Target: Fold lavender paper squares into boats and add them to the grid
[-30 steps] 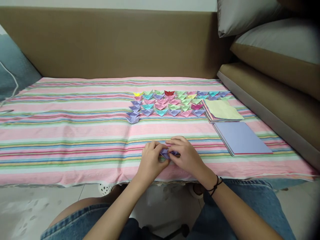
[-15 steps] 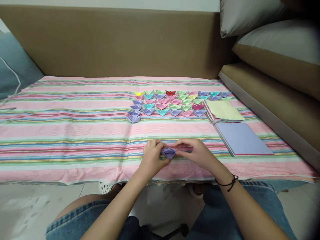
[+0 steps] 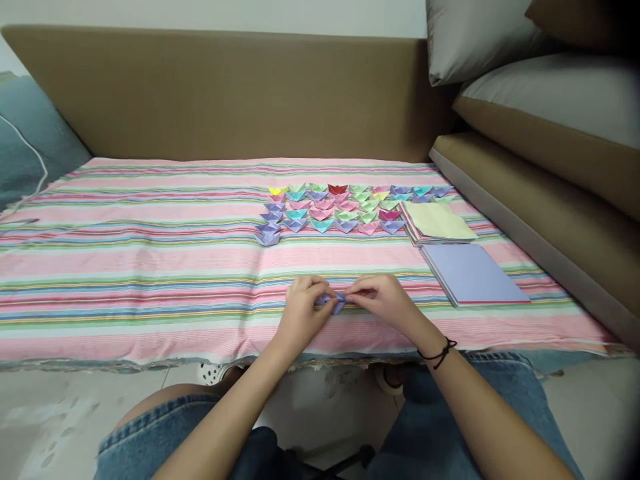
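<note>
My left hand [image 3: 303, 310] and my right hand [image 3: 385, 301] meet over the near part of a pink striped cloth [image 3: 150, 267]. Both pinch a small purple folded paper piece [image 3: 339, 300] between fingertips, one on each end. It is mostly covered by my fingers. Farther back lie several rows of small folded paper boats [image 3: 340, 208] in pink, blue, green, purple, yellow and red.
A stack of pale yellow paper squares [image 3: 439, 222] and a stack of lilac sheets [image 3: 473, 275] lie to the right of the boats. A brown sofa back [image 3: 225, 93] and cushions [image 3: 545, 133] rise behind and at right. My denim-clad knees are below the cloth edge.
My hands drew the purple piece slightly apart, then closed in on it again. The fingers now cover more of it. The view shifted a little.
</note>
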A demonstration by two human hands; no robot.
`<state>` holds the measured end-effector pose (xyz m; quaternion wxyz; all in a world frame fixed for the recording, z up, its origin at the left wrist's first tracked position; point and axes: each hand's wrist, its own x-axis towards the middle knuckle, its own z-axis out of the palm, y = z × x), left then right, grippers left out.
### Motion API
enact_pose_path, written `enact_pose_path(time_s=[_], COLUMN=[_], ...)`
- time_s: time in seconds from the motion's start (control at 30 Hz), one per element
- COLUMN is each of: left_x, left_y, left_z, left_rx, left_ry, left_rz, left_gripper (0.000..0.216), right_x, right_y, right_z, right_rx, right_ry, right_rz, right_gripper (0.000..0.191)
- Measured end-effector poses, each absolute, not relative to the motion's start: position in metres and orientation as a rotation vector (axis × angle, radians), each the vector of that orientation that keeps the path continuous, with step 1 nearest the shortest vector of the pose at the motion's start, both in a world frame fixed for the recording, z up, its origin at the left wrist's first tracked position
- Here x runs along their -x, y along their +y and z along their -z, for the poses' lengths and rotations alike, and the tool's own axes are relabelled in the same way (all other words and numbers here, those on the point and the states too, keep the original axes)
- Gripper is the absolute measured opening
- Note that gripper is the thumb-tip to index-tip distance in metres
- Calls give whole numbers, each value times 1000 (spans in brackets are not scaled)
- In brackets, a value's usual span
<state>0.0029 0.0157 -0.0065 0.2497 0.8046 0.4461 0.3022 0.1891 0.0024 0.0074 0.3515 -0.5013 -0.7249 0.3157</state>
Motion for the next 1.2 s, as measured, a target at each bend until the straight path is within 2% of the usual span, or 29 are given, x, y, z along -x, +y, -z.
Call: enact_pose_path(time_s=[0.37,0.43,0.63,0.83,1.03,1.2], left_x=[-11,-8,19,47,52,54], left_y=[13,15,24,23,18,13], left_z=[6,5,-14,-21,-18,-17], left_rx=[-2304,-2207,-1495,-1306,-1290,-1257], left_ry=[1278,1254,1297,1341,1321,1274], left_rz=[-869,-930,-1205,-1165,-1103,-1031], left_gripper=[9,8,24,32,25,20], right_x=[-191,-191,-194,-188,-155,-136], right_y=[0,1,10,48,114,143], right_z=[-8,-7,0,2,-5,-2], right_rx=[1335,1326,1286,1262,1265,1272], right_ry=[-1892,-1876,-1568,-1515,-1625,-1707], right_rz=[-730,-717,-869,-828,-686,-626], right_gripper=[11,11,12,24,12,10])
